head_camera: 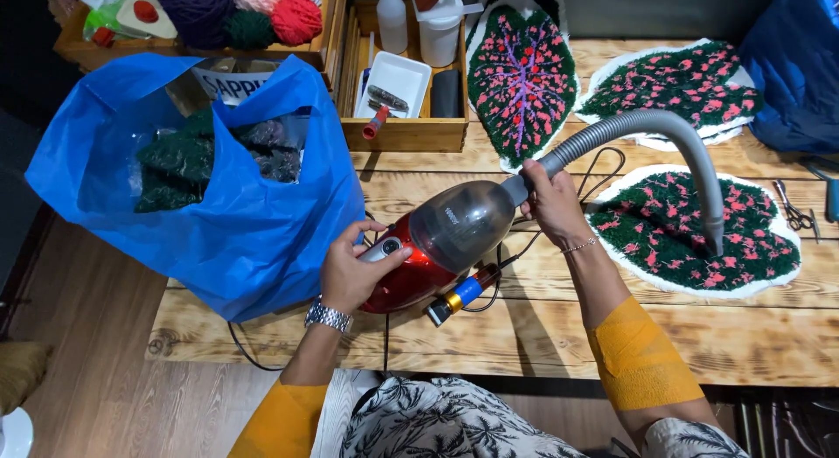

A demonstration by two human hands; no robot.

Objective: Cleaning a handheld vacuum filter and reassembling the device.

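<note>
Handheld vacuum at work on a tufted leaf rug, cleaning seemingly under way.

The left hand (350,274) wraps the red vacuum (428,248) handle, thumb on its switch; the right hand (552,204) closes round the grey hose (647,130), whose nozzle touches the leaf rug (760,248) on the bench (524,336), right of both grips.

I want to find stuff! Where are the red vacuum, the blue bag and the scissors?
red vacuum (454,226), head view, on its clear dust cup.
blue bag (253,231), head view, on its front side.
scissors (793,211), head view, on the blades near the pivot.
</note>
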